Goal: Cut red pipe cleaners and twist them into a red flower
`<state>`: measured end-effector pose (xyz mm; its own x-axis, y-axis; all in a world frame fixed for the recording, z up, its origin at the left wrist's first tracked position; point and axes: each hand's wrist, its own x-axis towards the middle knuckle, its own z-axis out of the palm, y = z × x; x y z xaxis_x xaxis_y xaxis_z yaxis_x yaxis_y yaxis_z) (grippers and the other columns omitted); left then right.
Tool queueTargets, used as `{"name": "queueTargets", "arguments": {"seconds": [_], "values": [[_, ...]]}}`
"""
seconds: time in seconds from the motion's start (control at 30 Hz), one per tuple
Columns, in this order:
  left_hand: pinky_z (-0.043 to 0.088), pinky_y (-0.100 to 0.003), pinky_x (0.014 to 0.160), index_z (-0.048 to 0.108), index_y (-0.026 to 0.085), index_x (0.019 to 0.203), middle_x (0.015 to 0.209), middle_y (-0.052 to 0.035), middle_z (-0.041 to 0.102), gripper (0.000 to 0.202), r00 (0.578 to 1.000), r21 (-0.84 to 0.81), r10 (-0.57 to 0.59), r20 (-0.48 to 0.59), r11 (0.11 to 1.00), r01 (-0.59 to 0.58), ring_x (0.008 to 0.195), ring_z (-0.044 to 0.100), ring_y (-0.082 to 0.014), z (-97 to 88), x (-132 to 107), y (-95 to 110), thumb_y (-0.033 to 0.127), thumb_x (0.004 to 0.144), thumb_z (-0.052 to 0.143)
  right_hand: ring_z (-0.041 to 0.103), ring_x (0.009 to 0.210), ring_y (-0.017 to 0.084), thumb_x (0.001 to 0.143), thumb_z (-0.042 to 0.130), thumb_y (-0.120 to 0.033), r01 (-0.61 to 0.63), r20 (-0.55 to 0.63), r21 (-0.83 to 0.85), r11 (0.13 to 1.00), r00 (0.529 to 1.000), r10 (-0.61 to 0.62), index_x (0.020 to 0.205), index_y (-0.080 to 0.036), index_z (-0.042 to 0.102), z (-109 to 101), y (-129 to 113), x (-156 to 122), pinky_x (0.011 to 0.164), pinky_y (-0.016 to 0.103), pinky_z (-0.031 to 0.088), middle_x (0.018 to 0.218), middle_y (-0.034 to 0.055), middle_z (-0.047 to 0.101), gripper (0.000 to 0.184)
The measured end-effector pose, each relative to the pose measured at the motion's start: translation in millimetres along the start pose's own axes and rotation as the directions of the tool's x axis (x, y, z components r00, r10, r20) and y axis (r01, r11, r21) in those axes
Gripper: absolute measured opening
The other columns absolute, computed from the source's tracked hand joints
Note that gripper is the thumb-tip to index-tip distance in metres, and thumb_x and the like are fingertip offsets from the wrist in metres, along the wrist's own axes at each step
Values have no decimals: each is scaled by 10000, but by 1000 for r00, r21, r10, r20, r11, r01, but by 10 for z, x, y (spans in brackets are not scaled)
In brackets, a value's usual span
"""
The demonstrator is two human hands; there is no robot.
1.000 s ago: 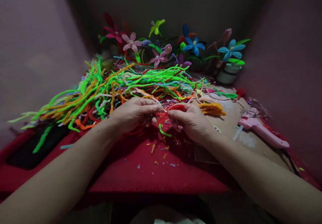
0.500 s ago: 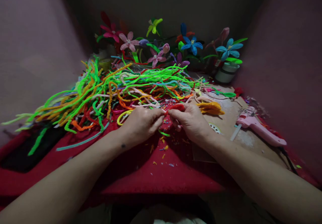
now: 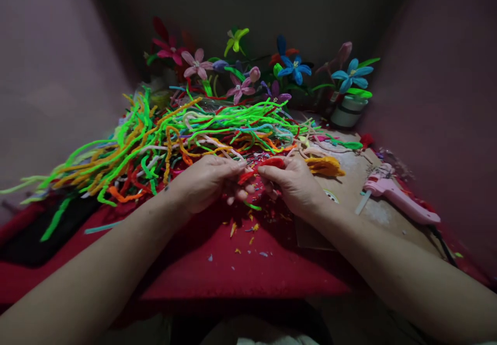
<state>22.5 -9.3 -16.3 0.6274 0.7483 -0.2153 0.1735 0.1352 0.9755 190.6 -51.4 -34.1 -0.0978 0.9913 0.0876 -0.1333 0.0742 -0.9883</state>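
A short length of red pipe cleaner (image 3: 275, 162), bent or folded, stretches between my hands above the middle of the table. My right hand (image 3: 297, 184) pinches it between thumb and fingers, which hide part of it. At its loose end is my left hand (image 3: 204, 182), thumb lifted and fingers apart below. The red tip passes in front of those fingers; whether it touches them I cannot tell. Just behind the hands lies a big heap of pipe cleaners (image 3: 217, 120), mostly bright green, with orange, white and red ones mixed in.
A pink glue gun (image 3: 404, 200) rests on a cardboard sheet (image 3: 345, 221) at the right. Beside my right hand is an orange pipe-cleaner bundle (image 3: 326, 166). Fuzzy flowers (image 3: 296, 69) stand at the back near a pale pot (image 3: 349, 111). Scraps litter the red cloth (image 3: 240, 278).
My left hand has loosened its pinch; its fingers have spread and it has drawn slightly left. More of the red pipe cleaner shows between the hands. My right hand has kept its grip.
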Motion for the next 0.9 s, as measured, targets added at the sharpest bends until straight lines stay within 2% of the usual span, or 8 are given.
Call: {"name": "queueTargets", "arguments": {"seconds": [0.1, 0.2, 0.27, 0.33, 0.43, 0.53, 0.67, 0.9], "values": [[364, -205, 396, 650, 112, 817, 600, -51, 615, 254, 974, -162, -134, 185, 973, 164, 433, 500, -107, -31, -6, 18, 319, 825, 504, 390, 405, 58, 757, 569, -234, -7, 10, -3, 1000, 1000, 7, 594, -158, 536, 9, -14, -15, 393, 218, 276, 504, -35, 502, 183], [300, -195, 386, 625, 133, 683, 473, 17, 488, 232, 989, -26, -89, 117, 995, 92, 372, 360, -67, 18, -31, 35, 320, 797, 547, 387, 399, 59, 753, 577, -243, -2, -20, 6, 1000, 1000, 2, 596, -165, 529, 15, -7, -19, 391, 218, 284, 494, -43, 495, 182], [287, -199, 421, 574, 142, 559, 464, 19, 470, 273, 998, 260, 52, -23, 965, -45, 407, 361, -66, 69, -40, 36, 307, 775, 579, 370, 383, 56, 747, 583, -243, -17, -63, -3, 1000, 998, 17, 575, -171, 509, 14, -2, -15, 387, 216, 277, 463, -56, 464, 201], [318, -211, 491, 567, 150, 524, 499, 9, 506, 274, 957, 563, 270, -104, 809, -167, 480, 419, -84, 114, -40, 22, 282, 763, 590, 359, 369, 54, 741, 588, -239, -47, -85, -35, 998, 995, 44, 565, -171, 511, 14, -5, -10, 383, 214, 265, 432, -65, 441, 204], [360, -228, 583, 625, 168, 620, 584, 9, 573, 187, 891, 729, 441, -102, 643, -235, 580, 490, -112, 156, -37, 0, 274, 767, 580, 380, 369, 55, 735, 597, -230, -78, -57, -104, 992, 996, 73, 597, -157, 565, 17, -21, -10, 387, 211, 273, 433, -58, 469, 160], [372, -218, 560, 597, 159, 613, 576, 14, 568, 213, 904, 648, 406, -131, 726, -232, 561, 500, -104, 178, -53, 14, 277, 785, 557, 414, 396, 60, 732, 623, -253, -63, -58, -83, 995, 997, 58, 654, -147, 606, 24, -30, -22, 398, 210, 305, 490, -47, 518, 133], [348, -194, 442, 546, 150, 597, 492, 30, 535, 264, 978, 416, 169, -124, 903, -103, 423, 457, -75, 197, -87, 71, 291, 818, 525, 470, 494, 71, 763, 627, -308, 23, -82, -12, 1000, 996, -24, 723, -149, 634, 21, -41, -34, 477, 212, 363, 583, -32, 565, 164], [397, -171, 449, 546, 140, 637, 499, 21, 581, 284, 994, 245, 76, -84, 968, -53, 410, 498, -61, 219, -105, 121, 318, 853, 500, 445, 522, 74, 799, 604, -308, 71, -77, -113, 991, 994, -80, 674, -153, 649, 29, -65, -37, 517, 221, 339, 563, -36, 546, 204]]}}
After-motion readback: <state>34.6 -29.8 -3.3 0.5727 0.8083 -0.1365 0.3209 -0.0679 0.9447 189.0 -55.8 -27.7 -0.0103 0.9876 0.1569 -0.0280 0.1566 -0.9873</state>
